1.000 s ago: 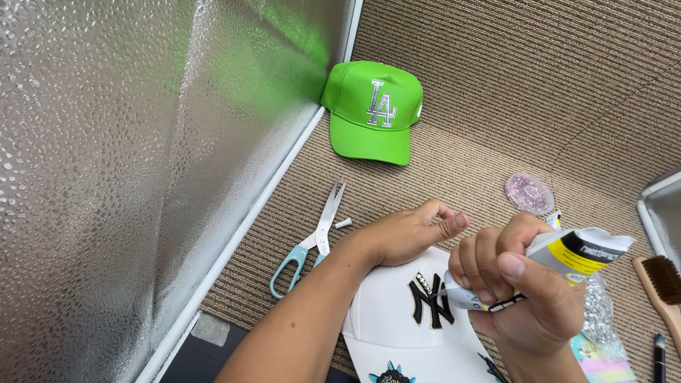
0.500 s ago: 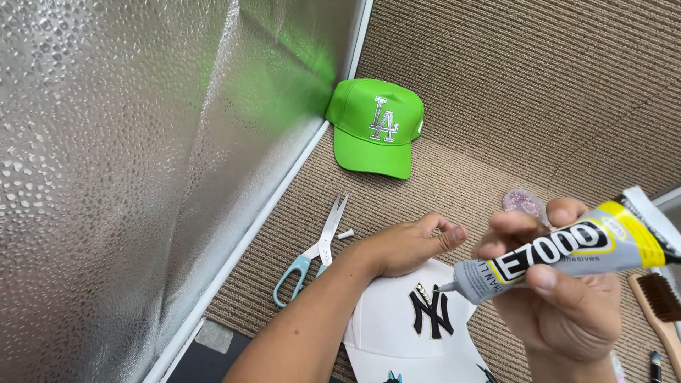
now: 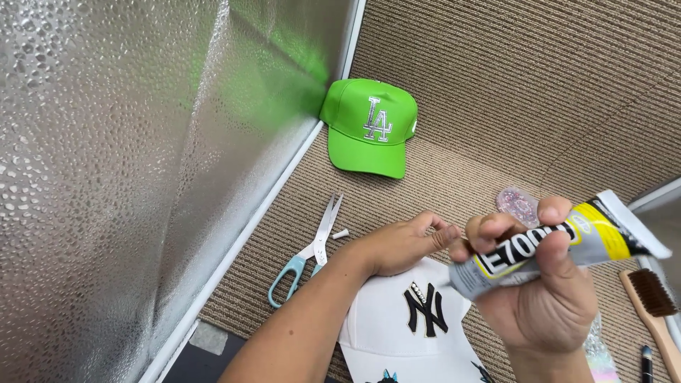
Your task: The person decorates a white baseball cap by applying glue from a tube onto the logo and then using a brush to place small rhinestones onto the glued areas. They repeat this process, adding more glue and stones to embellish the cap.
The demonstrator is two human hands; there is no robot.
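My right hand (image 3: 543,298) grips a grey and yellow glue tube (image 3: 560,245), held level above a white cap (image 3: 404,326) with a black stitched emblem. My left hand (image 3: 404,241) rests on the white cap's crown, its fingertips pinched at the tube's nozzle end. Whether they hold a small part there is too small to tell. A bright green cap (image 3: 370,126) with a silver emblem sits farther back against the wall corner.
Scissors (image 3: 308,255) with pale blue handles lie open on the woven mat, with a small white cap piece (image 3: 340,233) beside them. A round dish of pink beads (image 3: 518,203) sits behind the tube. A wooden brush (image 3: 652,305) lies at the right. A textured silver panel (image 3: 128,177) forms the left wall.
My right hand has lifted and turned the glue tube from pointing down at the white cap to lying level, and my left fingers have come up to its nozzle.
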